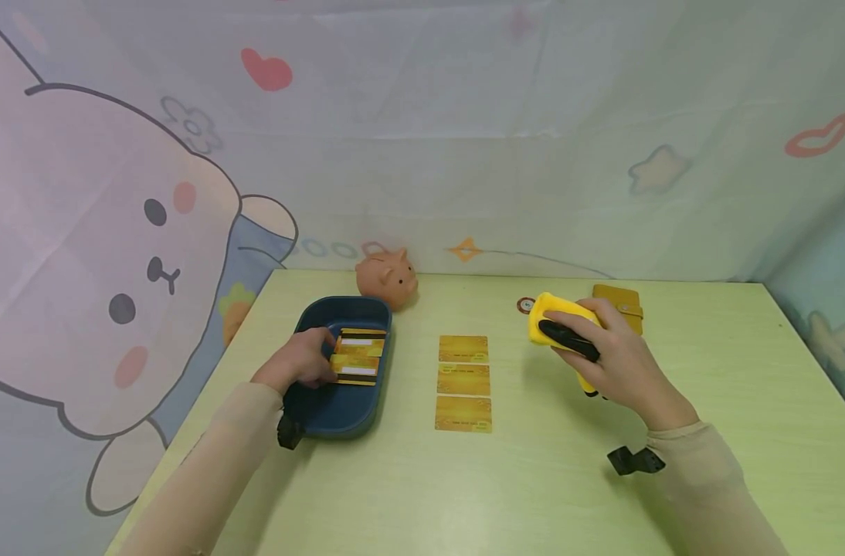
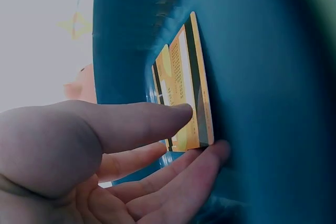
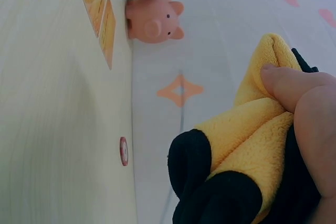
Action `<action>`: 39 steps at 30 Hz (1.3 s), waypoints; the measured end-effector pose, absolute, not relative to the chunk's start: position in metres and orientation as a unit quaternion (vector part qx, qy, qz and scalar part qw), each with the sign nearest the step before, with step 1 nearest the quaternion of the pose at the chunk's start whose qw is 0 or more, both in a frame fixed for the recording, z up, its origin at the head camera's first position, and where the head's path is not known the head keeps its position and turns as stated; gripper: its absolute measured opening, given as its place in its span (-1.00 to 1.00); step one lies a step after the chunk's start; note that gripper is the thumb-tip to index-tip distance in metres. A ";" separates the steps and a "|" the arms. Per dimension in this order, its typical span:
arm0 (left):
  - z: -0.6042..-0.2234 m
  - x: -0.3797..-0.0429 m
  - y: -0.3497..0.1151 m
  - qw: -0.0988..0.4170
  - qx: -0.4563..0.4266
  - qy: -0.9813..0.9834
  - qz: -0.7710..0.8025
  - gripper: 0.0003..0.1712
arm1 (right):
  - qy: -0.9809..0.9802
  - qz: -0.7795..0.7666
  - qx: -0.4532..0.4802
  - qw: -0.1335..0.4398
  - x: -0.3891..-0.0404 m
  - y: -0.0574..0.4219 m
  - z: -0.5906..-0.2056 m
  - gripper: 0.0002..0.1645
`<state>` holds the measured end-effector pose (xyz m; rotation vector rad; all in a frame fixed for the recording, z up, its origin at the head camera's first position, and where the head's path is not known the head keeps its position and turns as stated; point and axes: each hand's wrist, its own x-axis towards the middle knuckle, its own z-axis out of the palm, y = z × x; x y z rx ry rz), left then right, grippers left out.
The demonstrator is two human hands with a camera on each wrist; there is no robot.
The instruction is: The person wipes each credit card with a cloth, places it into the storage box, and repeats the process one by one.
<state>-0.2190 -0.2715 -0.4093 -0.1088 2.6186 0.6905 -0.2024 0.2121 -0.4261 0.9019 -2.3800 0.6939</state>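
My left hand [image 1: 306,359] reaches into a dark blue tray [image 1: 335,413] and pinches a gold bank card [image 2: 188,72] by its edge, thumb over its face and fingertips at the near edge. A second gold card [image 1: 361,340] lies beside it; both show a dark stripe. In the air over the table's right side, my right hand [image 1: 613,355] grips a folded yellow cloth with black edging [image 3: 247,135]. Its thumb presses on the plush yellow side. Three more gold cards [image 1: 463,380] lie in a column on the table between the hands.
A pink piggy bank [image 1: 386,278] stands behind the tray. At the back right are a red-rimmed poker chip [image 1: 526,306] and a mustard wallet [image 1: 624,301], partly behind the right hand. A printed curtain [image 1: 464,154] hangs along the table's rear edge.
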 end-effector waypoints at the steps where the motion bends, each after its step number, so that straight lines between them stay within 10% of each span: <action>1: -0.409 -0.219 -0.271 0.213 -0.040 0.943 0.251 -0.31 | -0.874 0.255 0.332 0.249 -0.202 0.212 -0.426 -0.22; 16: -0.403 -0.218 -0.273 0.199 -0.033 0.945 0.256 -0.39 | -0.872 0.253 0.335 0.251 -0.204 0.213 -0.427 -0.21; 39: -0.358 -0.177 -0.199 -0.037 0.238 0.891 0.384 -0.76 | -0.872 0.255 0.336 0.247 -0.202 0.213 -0.425 -0.21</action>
